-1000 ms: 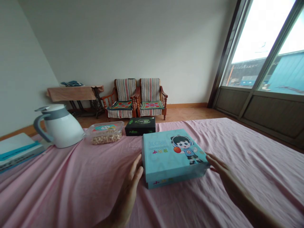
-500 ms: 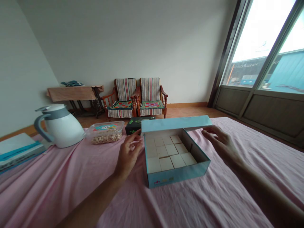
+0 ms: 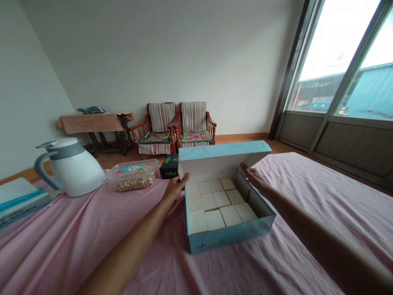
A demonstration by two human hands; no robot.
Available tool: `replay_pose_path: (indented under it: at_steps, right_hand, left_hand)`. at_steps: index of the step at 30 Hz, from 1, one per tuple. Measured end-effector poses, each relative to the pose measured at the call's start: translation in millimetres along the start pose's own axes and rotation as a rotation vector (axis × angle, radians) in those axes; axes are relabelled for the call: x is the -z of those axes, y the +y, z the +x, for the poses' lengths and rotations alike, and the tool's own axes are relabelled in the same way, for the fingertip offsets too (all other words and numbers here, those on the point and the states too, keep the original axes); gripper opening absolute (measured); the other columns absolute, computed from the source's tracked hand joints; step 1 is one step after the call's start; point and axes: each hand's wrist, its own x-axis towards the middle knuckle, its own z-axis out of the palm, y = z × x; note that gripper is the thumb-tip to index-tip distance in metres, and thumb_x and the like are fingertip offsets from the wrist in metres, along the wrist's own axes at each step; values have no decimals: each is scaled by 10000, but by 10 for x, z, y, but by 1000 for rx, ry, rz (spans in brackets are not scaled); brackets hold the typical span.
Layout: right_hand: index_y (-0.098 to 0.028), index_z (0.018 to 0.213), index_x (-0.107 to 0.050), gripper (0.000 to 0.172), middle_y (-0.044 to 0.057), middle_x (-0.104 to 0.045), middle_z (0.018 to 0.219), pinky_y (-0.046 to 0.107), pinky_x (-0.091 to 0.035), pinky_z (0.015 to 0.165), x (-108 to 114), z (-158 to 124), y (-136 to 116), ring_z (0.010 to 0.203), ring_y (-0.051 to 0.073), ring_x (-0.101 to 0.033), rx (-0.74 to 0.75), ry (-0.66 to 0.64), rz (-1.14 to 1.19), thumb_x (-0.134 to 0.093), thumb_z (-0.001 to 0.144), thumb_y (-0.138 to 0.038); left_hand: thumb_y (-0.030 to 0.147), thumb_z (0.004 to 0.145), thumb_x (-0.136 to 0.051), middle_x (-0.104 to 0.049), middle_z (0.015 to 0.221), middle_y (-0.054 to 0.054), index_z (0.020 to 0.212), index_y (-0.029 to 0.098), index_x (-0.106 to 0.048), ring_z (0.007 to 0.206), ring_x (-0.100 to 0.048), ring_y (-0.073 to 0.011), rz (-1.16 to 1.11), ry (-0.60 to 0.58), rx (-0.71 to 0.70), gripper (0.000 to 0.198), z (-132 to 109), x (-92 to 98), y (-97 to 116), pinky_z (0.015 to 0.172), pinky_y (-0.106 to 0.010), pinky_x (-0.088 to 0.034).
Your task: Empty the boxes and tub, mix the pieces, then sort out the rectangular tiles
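Head view: open blue box [image 3: 229, 237], pale blocks [image 3: 219, 200]

Between your left grip [image 3: 178, 185] and right grip [image 3: 252, 175], the box [image 3: 230, 235] is pale turquoise outside, its raised lid [image 3: 215, 167] white within, and the square blocks [image 3: 215, 200] inside are cream. Under both grips the cloth [image 3: 92, 229] is plain pink. Just beyond your left grip sits a black box [image 3: 169, 169] with green print; farther left of it, a clear tub [image 3: 132, 177] of tan nuts, then a white jug [image 3: 78, 174] with grey handle and band.
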Motion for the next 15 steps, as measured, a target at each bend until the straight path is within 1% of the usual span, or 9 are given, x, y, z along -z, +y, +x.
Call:
replay_pose_path:
  at_steps: [3,5,8,11,15]
  right_hand:
    - [-190,577,-488,670,8,-486,559,277,-350,581,-41,77,51,614,155,-477,48,-35,-25,-394,738,-835]
    - [-194,562,-471,648,-1,-460,536,276,-331,570,-62,125,58,597,147,-454,35,-29,-34,-412,748,-811]
    - [-192,554,-493,596,-2,-449,505,279,-315,555,-96,189,65,586,151,-448,-2,-11,-58,-461,757,-751]
    - [-188,551,-516,512,-13,-421,471,277,-287,531,-126,241,95,547,140,-419,-43,11,-92,-508,765,-653]
    - [-186,552,-552,382,-31,-385,440,272,-252,506,-148,294,136,506,127,-383,-91,43,-144,-552,746,-514]
  left_hand:
    - [679,549,-753,-668,611,-56,641,147,-650,654,-639,-214,-4,-11,1,550,54,-10,-42,658,-307,-487]
    - [679,582,-731,-654,577,-53,594,155,-637,628,-627,-210,9,-2,0,533,86,-10,-64,644,-302,-475]
    - [677,609,-707,-659,584,-54,578,157,-634,621,-619,-208,35,28,0,526,131,-2,-103,632,-295,-457]
    - [667,597,-713,-664,595,-54,590,151,-639,642,-622,-218,65,66,-8,521,163,8,-136,626,-291,-445]
    - [635,582,-733,-674,611,-56,611,152,-650,743,-642,-260,96,87,-26,492,164,13,-131,656,-291,-448]
